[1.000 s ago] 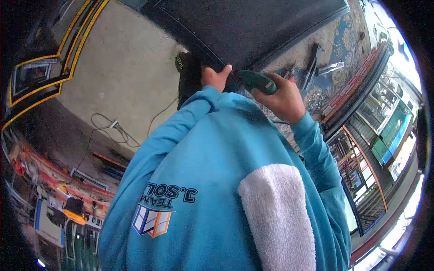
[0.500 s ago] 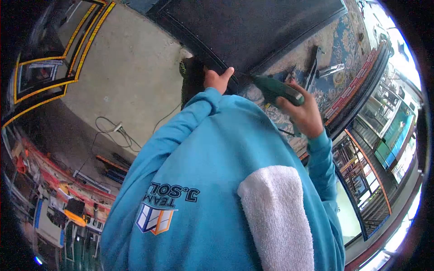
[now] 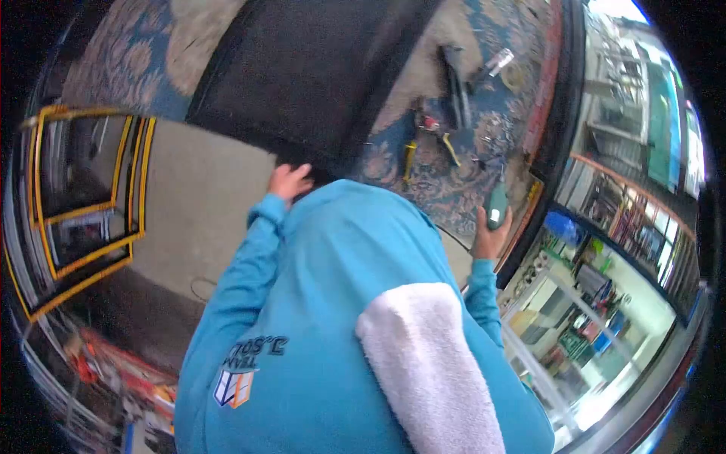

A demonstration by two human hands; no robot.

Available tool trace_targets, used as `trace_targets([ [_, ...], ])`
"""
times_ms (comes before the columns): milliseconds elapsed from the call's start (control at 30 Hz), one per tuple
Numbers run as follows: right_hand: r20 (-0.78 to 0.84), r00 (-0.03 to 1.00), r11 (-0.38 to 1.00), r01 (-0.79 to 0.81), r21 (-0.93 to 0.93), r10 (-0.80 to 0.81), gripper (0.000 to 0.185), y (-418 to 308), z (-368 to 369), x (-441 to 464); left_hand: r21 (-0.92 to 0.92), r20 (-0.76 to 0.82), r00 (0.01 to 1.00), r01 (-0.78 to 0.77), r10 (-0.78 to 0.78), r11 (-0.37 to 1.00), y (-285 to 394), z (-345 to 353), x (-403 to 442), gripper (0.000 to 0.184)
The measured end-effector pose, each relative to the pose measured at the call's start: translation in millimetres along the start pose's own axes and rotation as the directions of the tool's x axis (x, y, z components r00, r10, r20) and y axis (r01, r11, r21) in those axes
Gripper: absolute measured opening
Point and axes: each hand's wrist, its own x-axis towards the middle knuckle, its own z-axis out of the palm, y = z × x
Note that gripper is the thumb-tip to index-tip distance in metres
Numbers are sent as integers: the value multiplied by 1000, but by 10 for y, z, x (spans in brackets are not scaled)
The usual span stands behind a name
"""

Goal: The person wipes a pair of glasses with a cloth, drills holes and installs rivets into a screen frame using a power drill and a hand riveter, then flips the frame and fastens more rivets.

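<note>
A large black framed panel [image 3: 302, 76] stretches away from my body over the floor. My left hand [image 3: 289, 183] is at its near edge, with the fingers closed around the frame; part of the grip is blurred. Out to the right, my right hand [image 3: 490, 240] is wrapped around a green handheld power tool [image 3: 497, 208], whose thin tip points away from me. The tool is apart from the panel, above the right side of the patterned carpet [image 3: 469, 181].
Yellow-handled hand tools [image 3: 411, 160] and a black bar [image 3: 455, 87] lie on the carpet right of the panel. Yellow-edged frames [image 3: 144, 181] stand at left. A long dark frame [image 3: 563, 144] runs along the right. A white towel [image 3: 423, 356] hangs over my shirt.
My right hand has moved the green power tool away from the panel's corner, out to the right. My left hand stays at the panel's near edge. The view has turned.
</note>
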Motion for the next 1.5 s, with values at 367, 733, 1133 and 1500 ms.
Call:
trace_targets([
  [367,-377,777,743,-613,-269,505,101,798,827,-91,285,-101,992,-44,76,958,306,-390,-335,46],
  [733,-223,968,966,60,-252,-118,29,644,712,718,616,-192,973,19,127,788,497,-109,-550,36],
  [1133,157,987,763,68,-643,45,21,562,1153,1898,612,43,948,-275,316,742,748,370,-773,34],
  [1500,542,677,801,120,587,-498,15,-1311,1543,539,359,279,951,-231,132,904,961,1268,-644,33],
])
